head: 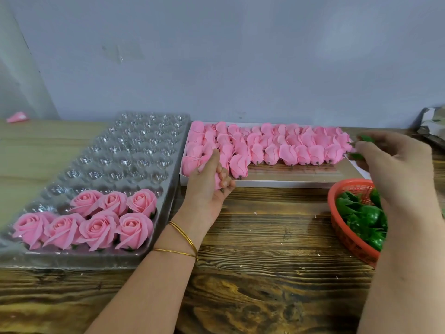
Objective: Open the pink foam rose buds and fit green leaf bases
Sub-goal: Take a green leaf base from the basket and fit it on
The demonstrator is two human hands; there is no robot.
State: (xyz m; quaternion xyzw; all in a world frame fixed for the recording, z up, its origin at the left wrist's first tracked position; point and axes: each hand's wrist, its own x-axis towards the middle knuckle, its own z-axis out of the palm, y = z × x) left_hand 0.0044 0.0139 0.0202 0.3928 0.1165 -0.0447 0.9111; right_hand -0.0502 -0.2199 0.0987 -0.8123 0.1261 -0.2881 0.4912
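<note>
Rows of closed pink foam rose buds (289, 145) lie in a white box (277, 183) at the back of the wooden table. My left hand (209, 186) grips one pink bud (207, 166) at the box's left front corner, fingers curled round it. Raised over the box's right end, my right hand (395, 162) pinches a green leaf base (366, 139) in its fingertips. More green leaf bases (361, 218) fill a red basket (346, 239) under that hand. Several opened roses (96, 218) with green bases sit in a clear plastic tray (134, 150) on the left.
Most cells of the clear tray hold nothing. A stray pink bud (17, 116) lies far back left by the grey wall. Crumpled packaging (433, 126) sits at the back right. Bare wood table (265, 237) stretches between the tray and the basket.
</note>
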